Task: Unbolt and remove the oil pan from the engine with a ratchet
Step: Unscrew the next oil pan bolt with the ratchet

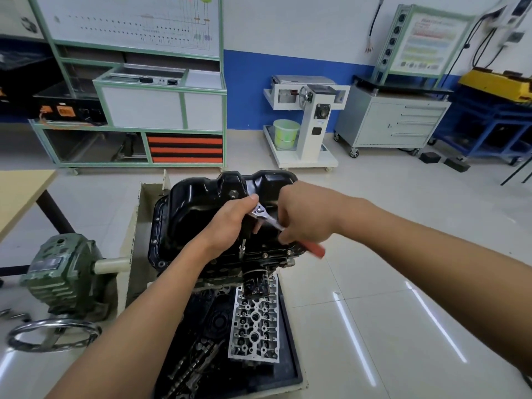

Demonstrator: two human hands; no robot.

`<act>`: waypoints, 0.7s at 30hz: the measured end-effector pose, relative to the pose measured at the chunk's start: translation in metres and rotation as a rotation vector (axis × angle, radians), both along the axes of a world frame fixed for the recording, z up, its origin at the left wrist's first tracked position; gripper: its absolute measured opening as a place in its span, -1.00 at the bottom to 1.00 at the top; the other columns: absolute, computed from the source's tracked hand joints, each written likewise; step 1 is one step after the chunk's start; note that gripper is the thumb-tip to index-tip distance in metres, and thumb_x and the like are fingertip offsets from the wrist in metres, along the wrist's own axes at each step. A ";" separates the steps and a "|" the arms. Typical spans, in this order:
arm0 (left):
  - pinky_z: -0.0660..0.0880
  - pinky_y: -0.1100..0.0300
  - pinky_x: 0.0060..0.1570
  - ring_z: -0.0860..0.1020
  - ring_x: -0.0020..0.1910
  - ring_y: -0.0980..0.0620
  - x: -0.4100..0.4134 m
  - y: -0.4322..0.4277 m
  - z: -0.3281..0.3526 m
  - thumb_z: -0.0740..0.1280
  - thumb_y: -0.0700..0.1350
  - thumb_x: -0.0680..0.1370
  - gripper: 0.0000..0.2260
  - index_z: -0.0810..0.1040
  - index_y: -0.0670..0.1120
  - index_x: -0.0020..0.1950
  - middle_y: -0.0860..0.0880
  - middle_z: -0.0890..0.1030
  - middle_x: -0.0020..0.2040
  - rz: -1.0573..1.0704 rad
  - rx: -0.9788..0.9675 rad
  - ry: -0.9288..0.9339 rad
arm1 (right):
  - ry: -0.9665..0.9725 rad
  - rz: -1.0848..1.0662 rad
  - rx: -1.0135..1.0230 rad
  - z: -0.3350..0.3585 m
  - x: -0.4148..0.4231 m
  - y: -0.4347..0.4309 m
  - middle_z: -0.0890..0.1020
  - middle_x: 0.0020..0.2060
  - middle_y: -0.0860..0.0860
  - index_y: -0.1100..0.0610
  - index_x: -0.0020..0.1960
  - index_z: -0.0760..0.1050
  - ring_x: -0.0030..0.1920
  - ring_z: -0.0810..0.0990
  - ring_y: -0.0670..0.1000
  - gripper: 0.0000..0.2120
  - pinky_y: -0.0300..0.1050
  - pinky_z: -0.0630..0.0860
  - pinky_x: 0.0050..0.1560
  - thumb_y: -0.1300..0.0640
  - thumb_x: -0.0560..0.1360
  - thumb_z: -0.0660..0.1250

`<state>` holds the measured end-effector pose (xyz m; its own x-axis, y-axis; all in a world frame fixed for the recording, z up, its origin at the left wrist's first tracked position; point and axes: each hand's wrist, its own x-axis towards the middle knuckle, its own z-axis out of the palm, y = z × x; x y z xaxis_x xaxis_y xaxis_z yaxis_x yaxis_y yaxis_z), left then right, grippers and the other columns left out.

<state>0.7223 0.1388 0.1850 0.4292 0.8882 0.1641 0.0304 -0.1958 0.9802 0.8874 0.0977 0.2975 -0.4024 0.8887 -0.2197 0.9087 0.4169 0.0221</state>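
Head view. Left hand (230, 223): fingers curl round the black extension just under the head of the chrome ratchet with red handle (260, 210), steadying it. Right hand (305, 217): fingers wrap the handle, and the red end pokes out at 4 o'clock. The ratchet's long axis runs from 10 to 4 o'clock. The extension drops toward 6 o'clock onto a flange bolt (242, 249), and the left hand is nearer to it. The glossy black stamped-metal oil pan (213, 197) is seated on the upturned engine (224, 272), at 12 o'clock from the hands. Count: one ratchet, one pan, two hands, and at least two more bolt heads on the near flange.
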 end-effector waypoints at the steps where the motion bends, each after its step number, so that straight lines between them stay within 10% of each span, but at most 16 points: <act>1: 0.41 -0.06 -0.03 0.48 -0.23 -0.12 -0.002 -0.001 0.000 0.12 0.28 0.54 -0.41 0.54 -0.22 -0.30 -0.17 0.56 -0.29 -0.019 0.016 0.028 | -0.014 -0.012 0.049 0.002 0.004 0.006 0.48 -0.55 -0.01 0.14 -0.40 0.51 -0.47 0.47 0.01 -0.73 -0.18 0.34 -0.45 0.07 0.39 0.47; 14: 0.37 -0.03 -0.08 0.45 -0.26 -0.05 -0.006 -0.001 0.000 0.11 0.31 0.53 -0.58 0.57 0.10 -0.31 -0.08 0.55 -0.32 0.030 -0.048 -0.027 | 0.238 0.365 0.396 -0.033 -0.023 0.062 0.57 0.28 0.00 0.16 0.12 0.62 0.00 0.45 0.05 -0.69 -0.08 0.40 -0.05 0.33 0.47 0.22; 21: 0.35 0.04 -0.11 0.43 -0.29 0.01 0.003 -0.007 0.004 0.11 0.32 0.49 -0.55 0.54 0.04 -0.35 -0.08 0.52 -0.34 0.048 -0.073 0.007 | 0.076 0.264 0.394 -0.032 -0.003 0.050 0.55 0.11 0.01 0.12 0.10 0.50 0.12 0.47 0.16 -0.83 0.05 0.48 0.01 0.17 0.55 0.22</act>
<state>0.7257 0.1322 0.1885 0.3866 0.9173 0.0952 0.0451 -0.1219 0.9915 0.8841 0.1475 0.2658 -0.6277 0.7635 0.1517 0.7778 0.6072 0.1623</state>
